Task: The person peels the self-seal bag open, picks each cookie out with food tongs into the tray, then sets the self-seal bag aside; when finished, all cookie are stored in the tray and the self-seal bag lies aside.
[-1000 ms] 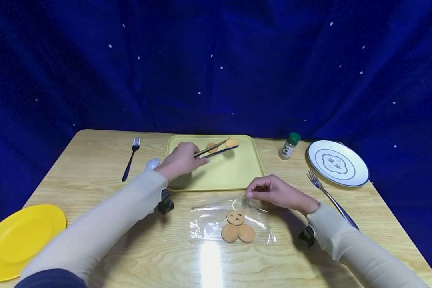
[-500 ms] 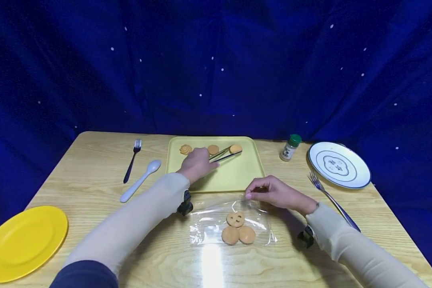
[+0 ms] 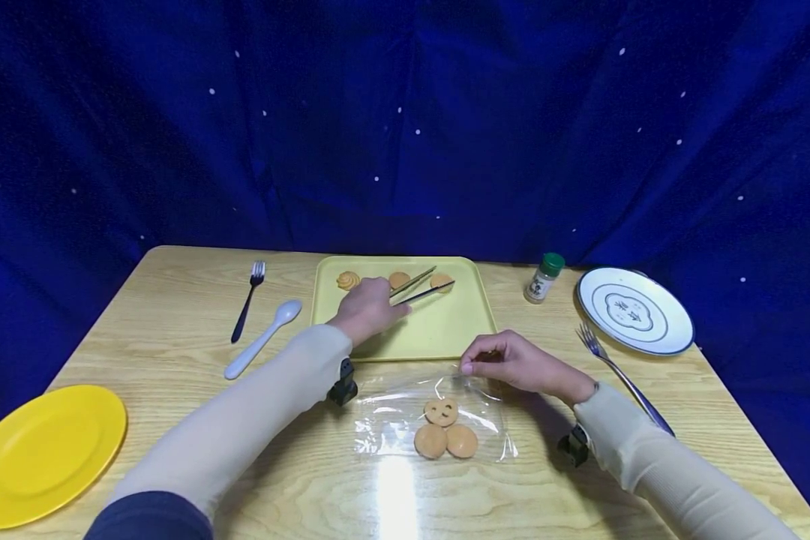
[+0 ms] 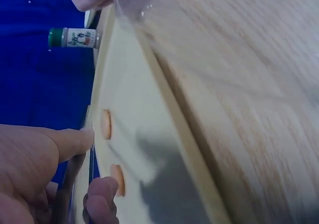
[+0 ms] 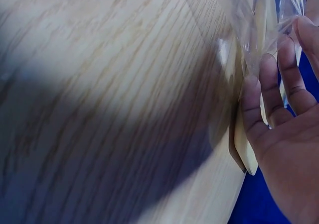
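My left hand [image 3: 367, 309] holds metal tongs [image 3: 413, 282] low over the pale yellow tray [image 3: 445, 330]. Their arms stand apart at the tips, and the nearer arm crosses a round cookie [image 3: 442, 278] lying on the tray. Another round cookie [image 3: 399, 279] lies beyond the tongs, and a swirled cookie [image 3: 348, 280] is at the tray's left. The left wrist view shows a cookie [image 4: 117, 180] close by the fingertips. My right hand [image 3: 513, 361] pinches the upper edge of a clear plastic bag [image 3: 385, 420]. Inside the bag are a smiley-face cookie [image 3: 441, 412] and two plain round ones [image 3: 430, 442].
At left are a yellow plate [image 3: 54, 450], a white spoon [image 3: 263, 341] and a dark-handled fork [image 3: 246, 307]. To the right stand a green-capped seasoning bottle [image 3: 544, 277], a patterned white plate [image 3: 590, 289] and another fork [image 3: 628, 380]. A blue curtain [image 3: 405, 135] hangs behind the table.
The tongs held a cookie above the tray a second ago; my left hand moved right and lowered it. The tips have since spread and released it onto the tray. My right hand stayed put.
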A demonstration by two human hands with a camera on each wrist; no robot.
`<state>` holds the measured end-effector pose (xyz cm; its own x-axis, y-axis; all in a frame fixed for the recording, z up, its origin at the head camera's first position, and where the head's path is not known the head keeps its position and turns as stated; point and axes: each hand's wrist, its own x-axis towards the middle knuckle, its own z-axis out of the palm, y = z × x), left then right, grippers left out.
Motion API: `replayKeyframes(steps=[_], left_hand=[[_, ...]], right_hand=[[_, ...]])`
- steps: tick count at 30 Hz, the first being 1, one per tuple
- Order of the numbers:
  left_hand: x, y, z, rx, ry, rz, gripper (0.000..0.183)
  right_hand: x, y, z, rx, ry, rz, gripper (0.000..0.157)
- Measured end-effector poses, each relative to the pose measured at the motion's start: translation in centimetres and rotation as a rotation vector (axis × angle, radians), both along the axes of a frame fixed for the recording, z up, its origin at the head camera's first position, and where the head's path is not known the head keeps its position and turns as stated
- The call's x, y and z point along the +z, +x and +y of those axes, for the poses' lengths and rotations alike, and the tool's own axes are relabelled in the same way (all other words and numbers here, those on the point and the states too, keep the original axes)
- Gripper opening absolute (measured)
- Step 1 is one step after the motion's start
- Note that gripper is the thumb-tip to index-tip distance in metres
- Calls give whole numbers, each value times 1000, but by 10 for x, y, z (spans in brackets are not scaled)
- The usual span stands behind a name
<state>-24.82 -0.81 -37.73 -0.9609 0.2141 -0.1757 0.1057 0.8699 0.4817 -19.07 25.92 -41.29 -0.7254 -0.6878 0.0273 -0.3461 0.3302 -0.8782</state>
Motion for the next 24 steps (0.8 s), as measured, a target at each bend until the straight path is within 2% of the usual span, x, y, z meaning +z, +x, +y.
replayKeyframes(steps=[4, 8, 12, 17, 19, 24], left_hand=[[10, 13, -13, -48, 13, 32, 41], [29, 32, -35, -105, 35, 117, 45], [47, 51, -65, -172, 53, 192, 43], [57, 76, -113, -277, 46, 253, 32], [59, 85, -132, -321, 49, 241, 30], [58, 104, -174, -414, 94, 155, 24]], right_hand=[[0, 0, -2, -12, 21, 2, 10], [-1, 0, -2, -14, 22, 5, 10], [0, 1, -2, -17, 14, 9, 10], [0, 2, -3, -21, 17, 6, 10], [0, 2, -4, -19, 21, 4, 11], [1, 1, -3, -10, 25, 13, 11]])
